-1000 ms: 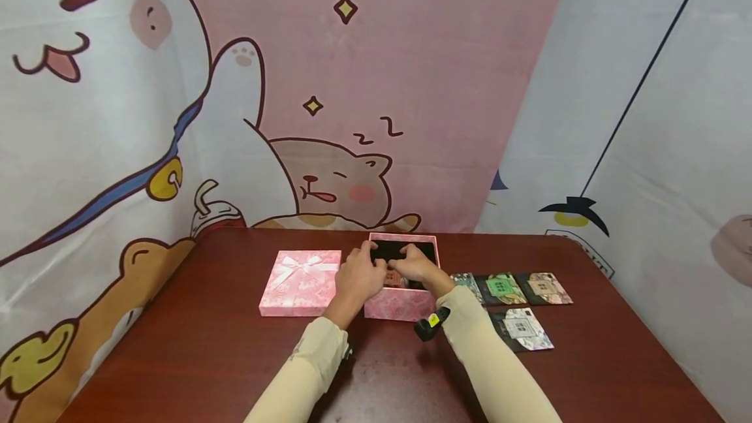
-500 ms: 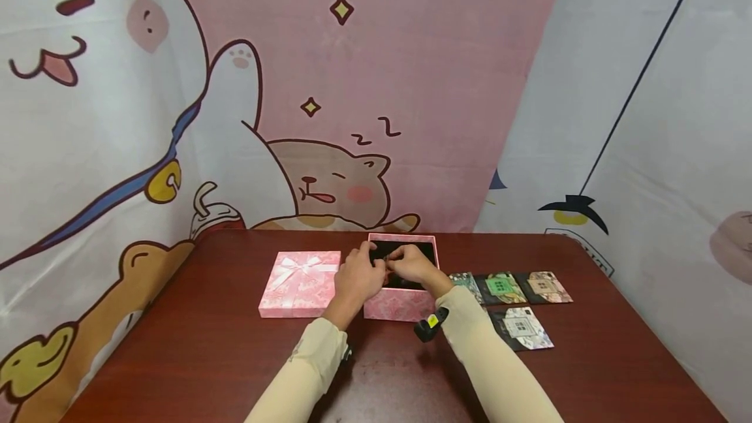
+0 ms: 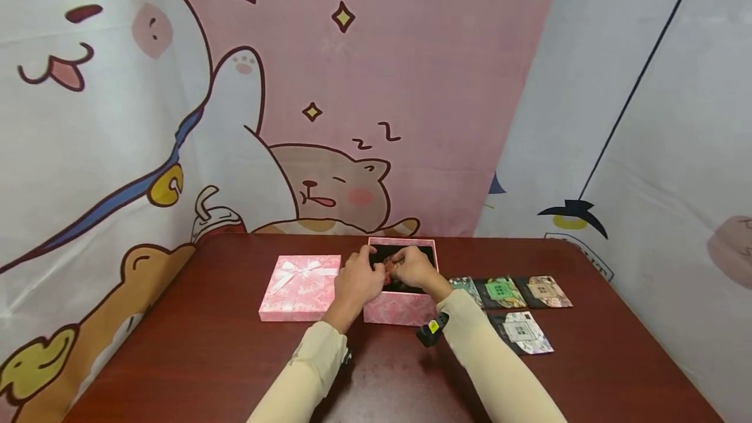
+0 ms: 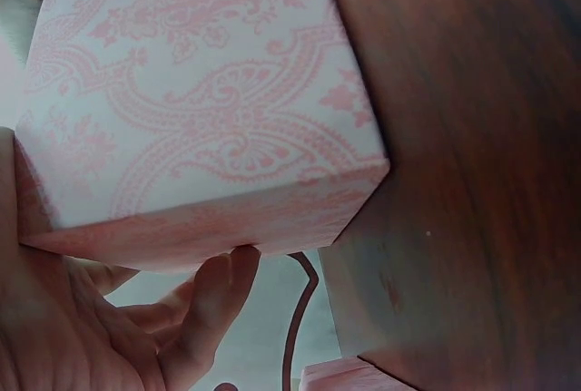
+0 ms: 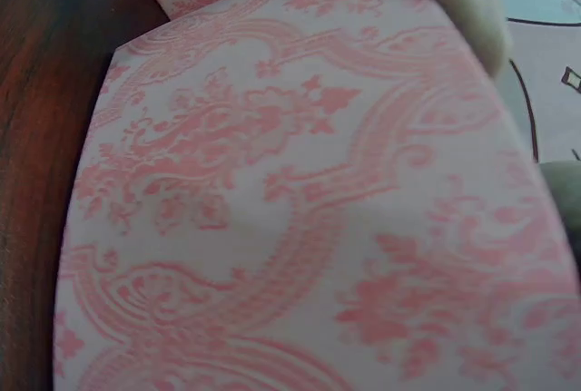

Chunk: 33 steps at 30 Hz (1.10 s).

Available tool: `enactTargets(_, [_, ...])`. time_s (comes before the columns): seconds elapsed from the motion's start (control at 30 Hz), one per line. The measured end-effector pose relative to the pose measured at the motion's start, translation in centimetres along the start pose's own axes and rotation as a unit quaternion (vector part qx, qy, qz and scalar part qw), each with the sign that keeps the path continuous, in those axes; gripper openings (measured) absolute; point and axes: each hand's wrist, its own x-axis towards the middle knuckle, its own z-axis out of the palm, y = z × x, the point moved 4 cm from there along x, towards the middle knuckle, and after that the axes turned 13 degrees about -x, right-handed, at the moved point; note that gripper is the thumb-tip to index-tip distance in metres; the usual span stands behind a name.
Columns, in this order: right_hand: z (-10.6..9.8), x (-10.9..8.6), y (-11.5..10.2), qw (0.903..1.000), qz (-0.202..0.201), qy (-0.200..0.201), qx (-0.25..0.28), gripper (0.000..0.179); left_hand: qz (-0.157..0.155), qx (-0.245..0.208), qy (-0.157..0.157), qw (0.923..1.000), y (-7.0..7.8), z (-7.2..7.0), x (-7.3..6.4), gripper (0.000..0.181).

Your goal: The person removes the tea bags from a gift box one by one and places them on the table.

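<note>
A pink patterned box (image 3: 399, 309) with a black inside stands uncovered at the table's middle. My left hand (image 3: 357, 279) holds its left wall; in the left wrist view, the fingers (image 4: 213, 305) press on the outer side. Over the right side of the box reaches my right hand (image 3: 414, 269), pinching a small reddish-brown packet (image 3: 388, 267) inside it. The packet is tilted and partly hidden by the fingers. In the right wrist view the box's patterned wall (image 5: 272, 182) fills most of the picture.
Left of the box lies its pink lid (image 3: 301, 289) with a ribbon bow. To the right are several flat packets: a dark green one (image 3: 466, 287), a green-labelled one (image 3: 501, 290), a beige one (image 3: 548, 291) and a white-labelled one (image 3: 523, 331) nearer me.
The reddish-brown packet, its square label facing me before, has turned and tilted within the box. My right fingers have closed in on it. The left hand keeps its place at the box wall.
</note>
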Motion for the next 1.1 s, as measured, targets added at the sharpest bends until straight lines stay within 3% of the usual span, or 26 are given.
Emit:
enactTargets(0.47, [-4.3, -2.2, -0.2, 0.9992, -0.015, 0.024, 0.027, 0.031, 0.000, -0.002, 0.008, 1.0000, 0.3, 0.0, 0.2, 0.034])
enactTargets(0.6, [-5.6, -3.2, 0.4, 0.9989, -0.025, 0.033, 0.021, 0.033, -0.003, -0.001, 0.008, 1.0000, 0.1, 0.0, 0.1, 0.035])
enactTargets(0.87, [-8.1, -5.1, 2.5, 0.9973, -0.020, 0.018, 0.068, 0.038, 0.002, -0.006, 0.009, 0.9999, 0.0, -0.1, 0.1, 0.034])
enactTargets(1.1, [-10.3, -7.5, 4.6, 0.9975, -0.019, 0.015, 0.067, 0.043, 0.000, -0.007, 0.001, 1.0000, -0.1, 0.0, 0.0, 0.036])
